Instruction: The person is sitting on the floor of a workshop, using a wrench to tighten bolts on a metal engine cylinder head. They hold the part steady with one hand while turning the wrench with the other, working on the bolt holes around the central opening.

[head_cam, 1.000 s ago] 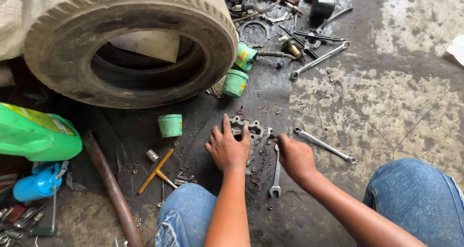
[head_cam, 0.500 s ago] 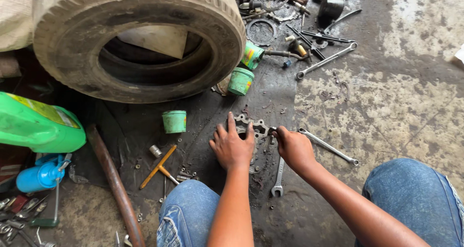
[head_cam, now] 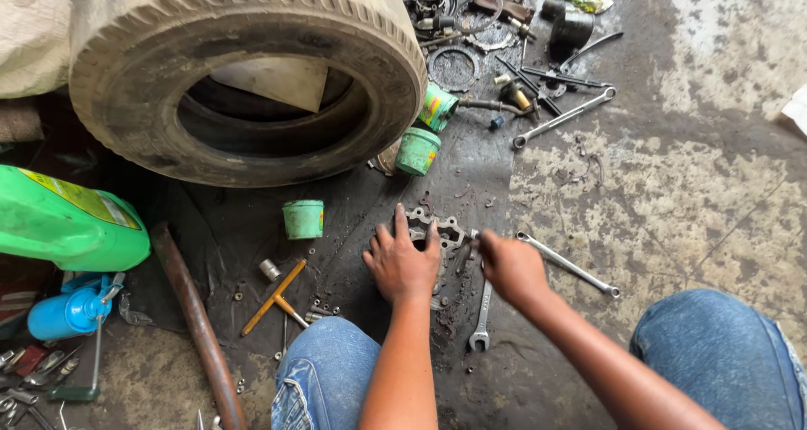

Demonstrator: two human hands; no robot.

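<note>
The left hand lies palm down with fingers spread, pressing flat on a dark, greasy metal plate with cut-out holes that rests on the oil-stained floor between the person's knees and the big worn rubber tyre. It clasps nothing; it only bears down on the plate's near edge. The right hand is curled into a loose fist just beside the plate's right edge, knuckles up, its forearm running back toward the blue-jeaned knee. Something small seems pinched at its fingertips against the plate, but the view does not show what it is.

The plate is blackened and grimy, its outline irregular, half hidden under the left fingers. A silver combination spanner lies on the floor just below the right hand, and a second long silver spanner lies at an angle to its right. A small green plastic cup stands left of the plate, near a yellow-handled T-shaped tool.
</note>
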